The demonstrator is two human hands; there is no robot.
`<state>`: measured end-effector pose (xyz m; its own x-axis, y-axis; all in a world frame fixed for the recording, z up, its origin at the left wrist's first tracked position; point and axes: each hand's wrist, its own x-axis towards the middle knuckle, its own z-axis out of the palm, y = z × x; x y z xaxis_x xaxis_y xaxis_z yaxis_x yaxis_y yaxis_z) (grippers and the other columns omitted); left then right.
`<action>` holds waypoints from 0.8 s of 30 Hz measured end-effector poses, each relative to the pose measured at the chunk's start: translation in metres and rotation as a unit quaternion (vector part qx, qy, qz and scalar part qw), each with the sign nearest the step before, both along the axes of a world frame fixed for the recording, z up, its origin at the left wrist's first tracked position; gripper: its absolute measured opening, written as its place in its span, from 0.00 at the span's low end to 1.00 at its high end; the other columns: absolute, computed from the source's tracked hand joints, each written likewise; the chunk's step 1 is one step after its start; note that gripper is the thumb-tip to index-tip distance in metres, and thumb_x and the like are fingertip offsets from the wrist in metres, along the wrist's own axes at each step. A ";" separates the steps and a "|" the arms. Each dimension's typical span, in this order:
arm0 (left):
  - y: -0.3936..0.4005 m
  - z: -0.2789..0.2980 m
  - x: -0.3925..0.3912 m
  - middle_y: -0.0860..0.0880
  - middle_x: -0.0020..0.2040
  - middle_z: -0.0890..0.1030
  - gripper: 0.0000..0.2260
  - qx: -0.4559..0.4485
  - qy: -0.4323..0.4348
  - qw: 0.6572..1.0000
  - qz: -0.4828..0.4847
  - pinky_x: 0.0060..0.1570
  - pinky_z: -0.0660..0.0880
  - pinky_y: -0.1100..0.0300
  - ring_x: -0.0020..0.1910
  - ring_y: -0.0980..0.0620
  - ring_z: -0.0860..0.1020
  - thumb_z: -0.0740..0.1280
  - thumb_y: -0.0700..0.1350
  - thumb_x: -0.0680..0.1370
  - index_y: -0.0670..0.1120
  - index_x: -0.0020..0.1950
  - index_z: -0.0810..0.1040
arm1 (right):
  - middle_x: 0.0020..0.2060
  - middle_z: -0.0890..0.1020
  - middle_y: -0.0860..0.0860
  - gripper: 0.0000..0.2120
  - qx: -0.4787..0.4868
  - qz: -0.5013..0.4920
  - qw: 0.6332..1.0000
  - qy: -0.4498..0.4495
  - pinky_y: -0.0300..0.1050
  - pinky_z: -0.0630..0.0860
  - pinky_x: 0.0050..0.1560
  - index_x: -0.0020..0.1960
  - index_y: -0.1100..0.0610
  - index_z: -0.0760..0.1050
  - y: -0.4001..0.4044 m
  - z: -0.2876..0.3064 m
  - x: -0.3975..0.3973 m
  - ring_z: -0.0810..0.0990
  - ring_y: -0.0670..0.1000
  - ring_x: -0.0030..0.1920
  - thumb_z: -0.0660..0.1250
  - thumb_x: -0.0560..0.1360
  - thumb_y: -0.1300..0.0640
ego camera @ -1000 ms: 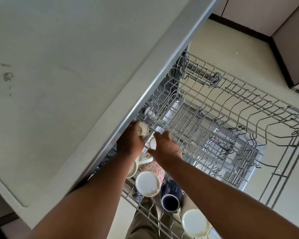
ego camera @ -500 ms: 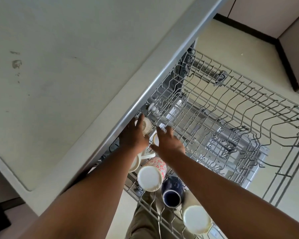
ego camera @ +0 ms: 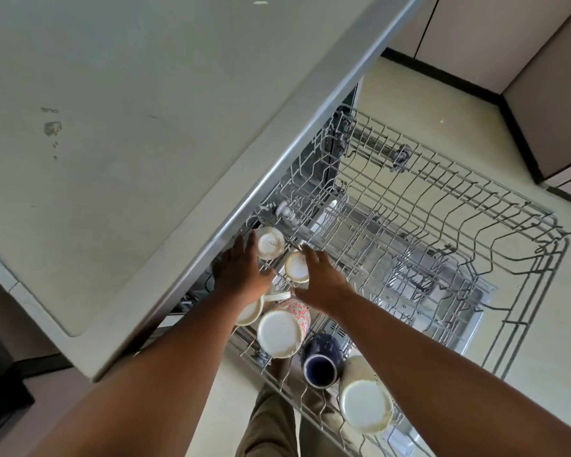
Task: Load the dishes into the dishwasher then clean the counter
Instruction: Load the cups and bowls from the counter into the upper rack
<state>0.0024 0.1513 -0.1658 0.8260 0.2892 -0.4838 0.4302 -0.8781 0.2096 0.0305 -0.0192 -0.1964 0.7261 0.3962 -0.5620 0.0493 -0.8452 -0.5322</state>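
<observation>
The upper dishwasher rack (ego camera: 442, 206) is pulled out under the counter (ego camera: 112, 127). Two small white cups sit upside down at its near-left corner: one (ego camera: 270, 242) by the counter edge, the other (ego camera: 296, 267) just right of it. My left hand (ego camera: 241, 275) hovers beside the first cup with fingers straight. My right hand (ego camera: 322, 280) is spread next to the second cup, fingertips by its rim. Neither hand grips anything. Further along the rack's near side lie a red-flowered mug (ego camera: 282, 328), a dark blue mug (ego camera: 320, 361) and a cream mug (ego camera: 365, 395).
Another white cup (ego camera: 249, 313) sits partly under my left wrist. Most of the rack to the right holds only bare wire tines. The open dishwasher door (ego camera: 449, 308) shows below it. The counter carries a few brown stains (ego camera: 52, 128). Cabinets (ego camera: 508, 44) stand beyond the pale floor.
Both hands have let go of the two small cups and drawn back a little, fingers opening. The cups stay upside down in the rack.
</observation>
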 end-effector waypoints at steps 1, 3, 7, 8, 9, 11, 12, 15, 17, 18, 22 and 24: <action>0.001 0.001 -0.002 0.46 0.80 0.48 0.40 0.003 0.006 1.000 -0.002 0.72 0.55 0.44 0.76 0.40 0.55 0.64 0.59 0.77 0.53 0.80 0.43 | 0.77 0.54 0.55 0.47 0.001 -0.002 1.000 -0.004 0.57 0.77 0.58 0.79 0.46 0.42 -0.002 0.002 -0.001 0.74 0.61 0.65 0.72 0.73 0.49; 0.002 0.002 -0.004 0.45 0.80 0.51 0.39 0.016 0.013 1.000 -0.021 0.71 0.57 0.44 0.75 0.40 0.59 0.63 0.60 0.77 0.55 0.80 0.42 | 0.77 0.53 0.55 0.45 -0.004 -0.008 1.000 -0.005 0.56 0.77 0.59 0.79 0.46 0.42 -0.007 0.006 -0.004 0.73 0.61 0.66 0.70 0.74 0.51; 0.001 -0.007 0.014 0.45 0.78 0.56 0.40 0.072 -0.029 0.987 -0.140 0.65 0.67 0.44 0.70 0.39 0.67 0.66 0.63 0.75 0.63 0.77 0.42 | 0.78 0.51 0.54 0.42 0.012 -0.008 1.000 -0.008 0.54 0.79 0.57 0.78 0.39 0.44 -0.004 0.004 -0.010 0.75 0.61 0.64 0.68 0.76 0.52; -0.002 -0.011 0.022 0.47 0.77 0.59 0.39 0.084 -0.036 0.978 -0.186 0.63 0.68 0.45 0.68 0.41 0.69 0.67 0.62 0.74 0.63 0.77 0.46 | 0.78 0.51 0.55 0.41 0.013 -0.007 1.000 -0.009 0.51 0.80 0.54 0.78 0.39 0.45 -0.001 0.001 -0.010 0.76 0.61 0.62 0.68 0.77 0.53; -0.005 -0.014 0.028 0.50 0.76 0.63 0.36 0.093 -0.038 0.969 -0.223 0.62 0.68 0.48 0.67 0.43 0.71 0.69 0.60 0.74 0.61 0.77 0.53 | 0.78 0.51 0.55 0.40 0.011 -0.013 1.000 -0.013 0.48 0.80 0.52 0.78 0.40 0.46 0.003 -0.002 -0.010 0.77 0.61 0.61 0.67 0.77 0.54; -0.008 -0.021 0.036 0.52 0.73 0.68 0.28 0.104 -0.050 0.963 -0.242 0.61 0.69 0.50 0.65 0.44 0.72 0.70 0.52 0.75 0.58 0.73 0.64 | 0.76 0.53 0.57 0.38 -0.001 -0.033 0.999 -0.033 0.47 0.79 0.49 0.78 0.41 0.48 0.008 -0.007 -0.011 0.78 0.61 0.60 0.67 0.78 0.55; -0.008 -0.024 0.038 0.51 0.72 0.69 0.27 0.106 -0.051 0.965 -0.236 0.61 0.70 0.50 0.64 0.45 0.73 0.70 0.49 0.75 0.57 0.72 0.66 | 0.76 0.54 0.57 0.37 -0.005 -0.043 0.998 -0.040 0.47 0.79 0.48 0.78 0.41 0.48 0.010 -0.009 -0.012 0.78 0.61 0.59 0.67 0.78 0.55; -0.004 -0.031 0.037 0.50 0.73 0.67 0.27 0.101 -0.026 0.968 -0.227 0.58 0.74 0.50 0.62 0.43 0.75 0.70 0.47 0.75 0.57 0.72 0.65 | 0.75 0.55 0.57 0.36 0.001 -0.061 0.997 -0.037 0.50 0.81 0.48 0.78 0.41 0.50 0.014 -0.012 -0.015 0.79 0.61 0.58 0.67 0.78 0.55; -0.005 -0.030 0.039 0.49 0.70 0.69 0.26 0.091 -0.017 0.973 -0.212 0.56 0.75 0.50 0.60 0.43 0.77 0.69 0.47 0.76 0.56 0.71 0.66 | 0.74 0.56 0.57 0.35 0.001 -0.056 0.998 -0.036 0.54 0.81 0.51 0.77 0.42 0.51 0.014 -0.010 -0.013 0.79 0.62 0.57 0.66 0.78 0.55; -0.007 -0.029 0.040 0.47 0.68 0.71 0.24 0.082 -0.017 0.976 -0.203 0.55 0.76 0.50 0.58 0.43 0.78 0.68 0.45 0.76 0.55 0.71 0.66 | 0.73 0.57 0.57 0.34 0.000 -0.057 0.998 -0.033 0.54 0.81 0.52 0.77 0.43 0.52 0.014 -0.009 -0.012 0.79 0.62 0.57 0.67 0.78 0.56; -0.005 -0.031 0.042 0.46 0.64 0.73 0.21 0.056 -0.025 0.981 -0.182 0.53 0.77 0.49 0.56 0.42 0.78 0.66 0.43 0.76 0.53 0.67 0.68 | 0.72 0.59 0.57 0.33 0.010 -0.063 0.997 -0.032 0.54 0.79 0.56 0.77 0.44 0.56 0.012 -0.006 -0.011 0.79 0.61 0.58 0.67 0.78 0.56; -0.002 -0.033 0.044 0.45 0.65 0.73 0.23 0.030 -0.026 0.989 -0.146 0.55 0.76 0.49 0.59 0.42 0.77 0.65 0.43 0.76 0.55 0.70 0.66 | 0.73 0.59 0.56 0.32 0.015 -0.062 0.997 -0.037 0.54 0.79 0.56 0.76 0.44 0.56 0.010 -0.006 -0.012 0.79 0.62 0.58 0.67 0.78 0.55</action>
<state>0.0460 0.1495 -0.1992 0.9021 0.0621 -0.4270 0.1473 -0.9744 0.1696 0.0185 -0.0089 -0.2028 0.8094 0.3164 -0.4947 -0.0144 -0.8315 -0.5553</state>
